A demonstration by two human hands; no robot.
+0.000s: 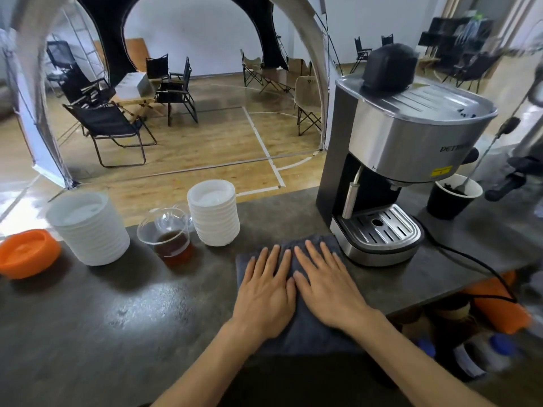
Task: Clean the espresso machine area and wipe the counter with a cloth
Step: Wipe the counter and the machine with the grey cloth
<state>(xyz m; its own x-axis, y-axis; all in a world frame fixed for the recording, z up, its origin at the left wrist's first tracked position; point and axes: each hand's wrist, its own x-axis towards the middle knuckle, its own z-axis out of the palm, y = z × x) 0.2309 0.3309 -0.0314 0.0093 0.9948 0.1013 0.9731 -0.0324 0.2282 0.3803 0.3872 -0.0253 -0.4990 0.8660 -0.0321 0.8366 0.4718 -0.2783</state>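
A dark grey cloth (305,333) lies flat on the dark counter (123,312), just left of the espresso machine's base. My left hand (266,292) and my right hand (326,284) press on it side by side, palms down, fingers straight and spread. The silver and black espresso machine (411,142) stands at the right, its drip tray (382,227) close to my right fingertips.
Two stacks of white lids (88,227) (213,212) and a glass cup of brown liquid (172,239) stand to the left. An orange bowl (28,252) sits at far left. A black paper cup with a spoon (452,198) and a power cord (476,262) lie right.
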